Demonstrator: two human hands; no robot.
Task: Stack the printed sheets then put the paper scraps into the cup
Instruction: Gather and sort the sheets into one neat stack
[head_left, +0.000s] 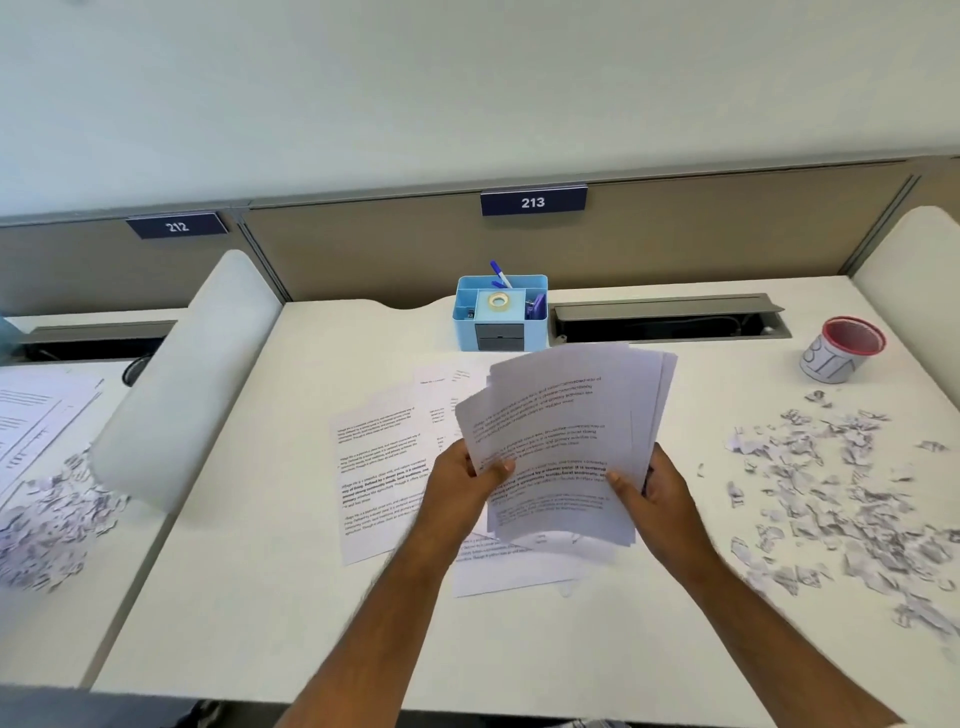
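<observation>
White printed sheets (566, 441), fanned loosely, held up over the middle of the counter (270, 623). Left hand (467, 480) gripping their left edge, thumb on top; right hand (652, 488) gripping the right edge, fingers (621, 480) curled round the paper. More sheets (384, 467) lying flat beneath, toward the left. Paper scraps (841, 499) strewn along the right edge. Red-rimmed cup (841, 351) at the far right corner, tilted. Blue organizer (501, 312) at the far edge.
</observation>
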